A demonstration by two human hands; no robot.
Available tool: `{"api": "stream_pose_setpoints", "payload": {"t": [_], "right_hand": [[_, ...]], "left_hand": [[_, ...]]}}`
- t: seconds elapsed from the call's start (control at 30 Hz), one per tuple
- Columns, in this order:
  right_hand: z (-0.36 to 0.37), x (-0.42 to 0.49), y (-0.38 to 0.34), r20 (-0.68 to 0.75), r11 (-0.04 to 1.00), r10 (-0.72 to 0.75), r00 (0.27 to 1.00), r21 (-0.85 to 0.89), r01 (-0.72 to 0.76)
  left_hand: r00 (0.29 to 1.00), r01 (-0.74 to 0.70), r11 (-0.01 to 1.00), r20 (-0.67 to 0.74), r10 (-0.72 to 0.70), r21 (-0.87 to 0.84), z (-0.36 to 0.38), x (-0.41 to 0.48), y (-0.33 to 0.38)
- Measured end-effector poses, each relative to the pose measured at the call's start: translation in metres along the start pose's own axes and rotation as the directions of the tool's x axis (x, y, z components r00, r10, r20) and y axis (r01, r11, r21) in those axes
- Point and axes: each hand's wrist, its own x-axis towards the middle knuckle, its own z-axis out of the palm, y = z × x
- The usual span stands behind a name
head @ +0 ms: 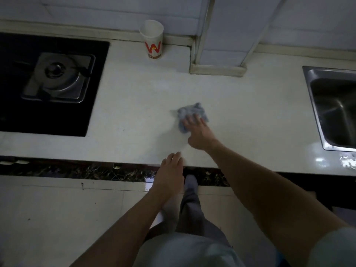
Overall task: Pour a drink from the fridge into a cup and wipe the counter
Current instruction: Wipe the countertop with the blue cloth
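A crumpled blue-grey cloth (192,112) lies on the white counter (134,105), right of its middle. My right hand (198,132) presses on the cloth's near side with straight, spread fingers. My left hand (171,170) rests on the counter's front edge, fingers relaxed and holding nothing. A white paper cup (152,42) with a red W stands upright at the back by the wall; what it holds is hidden from here.
A black gas hob (48,81) with one steel burner fills the counter's left end. A steel sink (335,108) is set in at the right. A tiled pillar (221,45) juts out behind the cloth. Pale floor tiles lie below the counter edge.
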Motion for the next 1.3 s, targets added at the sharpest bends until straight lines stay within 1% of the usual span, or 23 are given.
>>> {"api": "stream_pose_setpoints", "payload": {"t": [0.03,0.07,0.1,0.13,0.2,0.27,0.33,0.4,0.5,0.53,0.57,0.67,0.77,0.87,1.0,1.1,1.2,1.3], "right_hand": [[0.005,-0.015,-0.003,0.026,0.999,-0.036,0.999,-0.001,0.036],[0.009,-0.026,0.0,0.008,0.998,-0.056,0.998,0.009,0.056],[0.008,-0.039,0.005,-0.022,0.999,-0.035,0.999,0.02,0.036],[0.008,-0.052,0.015,-0.036,1.0,0.017,0.999,0.026,-0.016],[0.003,-0.077,0.04,-0.029,0.979,0.201,0.979,0.041,-0.2],[-0.005,-0.108,0.065,-0.003,0.916,0.398,0.917,0.053,-0.397],[-0.008,-0.139,0.086,0.006,0.847,0.53,0.848,0.055,-0.53],[-0.002,-0.156,0.092,0.001,0.793,0.607,0.794,0.068,-0.606],[0.017,-0.157,0.065,-0.046,0.726,0.686,0.726,0.099,-0.68],[0.024,-0.155,0.049,-0.07,0.724,0.689,0.721,0.098,-0.683],[0.03,-0.154,0.03,-0.096,0.74,0.673,0.734,0.086,-0.667],[0.048,-0.145,-0.028,-0.132,0.821,0.571,0.811,0.089,-0.564],[0.059,-0.13,-0.078,-0.126,0.881,0.47,0.874,0.13,-0.455],[0.066,-0.116,-0.113,-0.086,0.926,0.363,0.928,0.147,-0.349],[0.065,-0.105,-0.122,-0.052,0.939,0.329,0.943,0.125,-0.321],[0.067,-0.102,-0.119,-0.044,0.951,0.304,0.952,0.072,-0.3],[0.068,-0.095,-0.117,-0.06,0.959,0.284,0.957,0.03,-0.282],[0.055,-0.08,-0.112,-0.019,0.969,0.248,0.968,0.009,-0.248]], "left_hand": [[1.0,-0.01,1.0,0.02,0.01,-0.018,0.0,-0.001,0.001],[0.999,-0.014,0.999,0.03,0.015,-0.045,0.0,-0.001,0.001],[0.999,-0.019,0.997,0.028,0.021,-0.072,0.0,-0.002,0.002],[0.999,-0.027,0.997,0.025,0.029,-0.077,0.0,-0.003,0.002],[0.998,-0.048,0.998,0.027,0.049,-0.042,0.0,-0.003,0.001],[0.998,-0.043,0.999,0.048,0.044,-0.021,-0.001,-0.003,0.0],[0.997,-0.045,0.999,0.065,0.045,-0.003,-0.002,-0.002,0.0],[0.996,-0.053,0.998,0.075,0.052,0.015,0.0,-0.001,-0.001],[0.996,-0.058,0.998,0.072,0.056,0.015,0.003,-0.004,-0.001],[0.996,-0.062,0.998,0.072,0.06,0.019,0.002,-0.005,-0.002],[0.995,-0.068,0.998,0.07,0.067,0.008,0.002,-0.006,-0.003],[0.997,-0.051,0.996,0.05,0.054,-0.067,0.0,-0.01,-0.008],[0.999,-0.018,0.999,-0.028,0.017,-0.046,0.0,-0.021,-0.016],[0.999,0.031,0.999,-0.016,-0.031,-0.017,0.004,-0.035,-0.026],[0.999,0.018,0.999,0.035,-0.019,0.039,0.007,-0.046,-0.041],[0.999,0.009,1.0,0.039,-0.009,0.0,0.001,-0.044,-0.04],[0.999,0.035,0.999,0.034,-0.034,-0.034,-0.007,-0.035,-0.043],[0.999,0.024,0.999,0.037,-0.023,-0.023,-0.016,-0.025,-0.048]]}}
